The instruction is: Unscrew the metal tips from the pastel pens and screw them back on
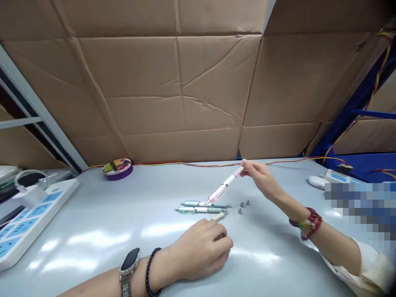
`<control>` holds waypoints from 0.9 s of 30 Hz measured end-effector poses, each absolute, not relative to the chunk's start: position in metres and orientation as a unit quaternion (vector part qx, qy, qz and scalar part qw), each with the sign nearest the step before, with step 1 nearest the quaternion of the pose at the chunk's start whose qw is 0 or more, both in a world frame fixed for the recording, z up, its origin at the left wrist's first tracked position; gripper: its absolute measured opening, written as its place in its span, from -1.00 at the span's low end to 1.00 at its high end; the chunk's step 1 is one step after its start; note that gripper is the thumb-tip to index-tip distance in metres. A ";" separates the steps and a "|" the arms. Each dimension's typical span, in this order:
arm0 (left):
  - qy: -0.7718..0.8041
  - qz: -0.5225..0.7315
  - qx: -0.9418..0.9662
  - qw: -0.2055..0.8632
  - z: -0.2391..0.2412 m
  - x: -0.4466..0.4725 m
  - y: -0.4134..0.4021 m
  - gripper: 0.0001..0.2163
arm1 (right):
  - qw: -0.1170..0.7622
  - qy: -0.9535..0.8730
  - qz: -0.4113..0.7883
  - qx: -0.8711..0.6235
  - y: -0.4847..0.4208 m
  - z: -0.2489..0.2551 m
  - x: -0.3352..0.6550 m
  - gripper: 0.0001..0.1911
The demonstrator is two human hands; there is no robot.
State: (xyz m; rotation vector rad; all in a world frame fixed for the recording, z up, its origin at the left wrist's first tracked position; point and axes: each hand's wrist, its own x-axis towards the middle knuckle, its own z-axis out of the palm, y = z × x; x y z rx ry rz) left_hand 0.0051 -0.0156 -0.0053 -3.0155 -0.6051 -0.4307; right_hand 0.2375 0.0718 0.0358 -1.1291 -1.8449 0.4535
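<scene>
My right hand [261, 177] pinches the pink top end of a pink and white pen [224, 187] and holds it slanted, its tip just above two blue-green pens [202, 207] lying side by side on the grey table [93, 214]. My left hand [202, 247] rests on the table with fingers curled round a cream pen part [219, 216] that sticks out from them. Three small metal pen tips [243, 206] lie just right of the two pens.
A white power strip with blue sockets [27, 222] lies at the left edge. A purple tape roll [119, 169] sits at the back left. White devices [328, 179] and wires are at the back right. Cardboard walls [185, 82] stand behind the table.
</scene>
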 end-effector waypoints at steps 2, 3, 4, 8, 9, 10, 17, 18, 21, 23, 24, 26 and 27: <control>-0.230 -0.136 -0.963 -0.013 -0.003 0.005 -0.014 -0.91 | 0.482 -0.713 0.230 -0.454 0.061 0.033 0.240 -0.51; -0.242 -0.137 -0.960 -0.021 -0.002 0.005 -0.014 -0.89 | 0.497 -0.692 0.265 -0.452 0.056 0.031 0.240 -0.51; -0.251 -0.139 -0.958 -0.025 -0.002 0.005 -0.013 -0.87 | 0.502 -0.678 0.292 -0.450 0.050 0.028 0.240 -0.50; -0.272 -0.191 -0.941 -0.060 -0.001 0.004 -0.010 -0.85 | 0.472 -0.662 0.376 -0.445 0.028 0.017 0.235 -0.47; -0.271 -0.210 -0.935 -0.085 0.000 0.003 -0.009 -0.83 | 0.457 -0.669 0.385 -0.442 0.022 0.016 0.233 -0.47; -0.268 -0.228 -0.929 -0.115 0.001 0.003 -0.008 -0.81 | 0.441 -0.681 0.388 -0.437 0.016 0.016 0.230 -0.48; -0.236 -0.269 -0.892 -0.278 0.003 0.004 -0.009 -0.58 | 0.334 -0.807 0.362 -0.326 -0.017 0.012 0.213 -0.66; -0.253 -0.253 -0.880 -0.312 0.003 0.005 -0.009 -0.57 | 0.325 -0.823 0.351 -0.307 -0.018 0.011 0.212 -0.68; -0.329 -0.178 -0.828 -0.419 0.002 0.009 -0.007 -0.65 | 0.293 -0.860 0.305 -0.284 -0.015 0.006 0.214 -0.70; -0.356 -0.148 -0.799 -0.461 0.001 0.010 -0.004 -0.71 | 0.257 -0.878 0.266 -0.304 -0.012 0.004 0.216 -0.69; -0.358 -0.144 -0.793 -0.471 0.001 0.010 -0.003 -0.72 | 0.237 -0.883 0.250 -0.319 -0.010 0.002 0.217 -0.67; -0.354 -0.142 -0.794 -0.474 0.002 0.010 -0.001 -0.73 | 0.209 -0.884 0.242 -0.340 -0.008 0.000 0.217 -0.61; -0.351 -0.139 -0.796 -0.473 0.003 0.011 0.000 -0.73 | 0.206 -0.882 0.250 -0.343 -0.007 -0.001 0.217 -0.59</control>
